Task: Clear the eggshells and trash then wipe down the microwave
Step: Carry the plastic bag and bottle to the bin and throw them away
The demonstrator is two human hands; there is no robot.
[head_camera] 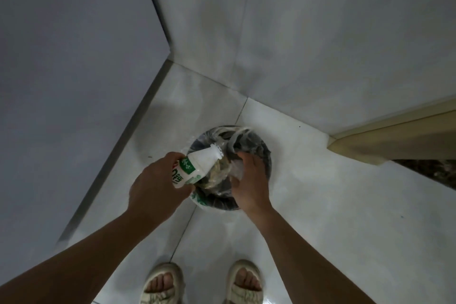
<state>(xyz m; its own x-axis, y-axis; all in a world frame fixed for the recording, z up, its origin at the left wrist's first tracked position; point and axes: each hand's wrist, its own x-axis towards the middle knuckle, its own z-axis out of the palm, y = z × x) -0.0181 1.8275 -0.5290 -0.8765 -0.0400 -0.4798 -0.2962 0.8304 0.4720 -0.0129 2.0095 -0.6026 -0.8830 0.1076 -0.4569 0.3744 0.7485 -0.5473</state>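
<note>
A round dark trash bin (267, 163) lined with a clear plastic bag stands on the white tiled floor in the room's corner. My left hand (155, 182) grips a small white bottle with a green label (197, 164), open neck pointing up and right over the bin. My right hand (249, 177) is over the bin's right half, fingers curled on a clear plastic bag (235, 169) with yellowish scraps (217, 173) inside. The scraps are too dim to identify.
White walls meet in a corner behind the bin. A grey wall or panel (74, 81) runs along the left. A beige door frame (394, 136) juts in at the right. My sandalled feet (204, 284) stand on the tiles (333, 205) below.
</note>
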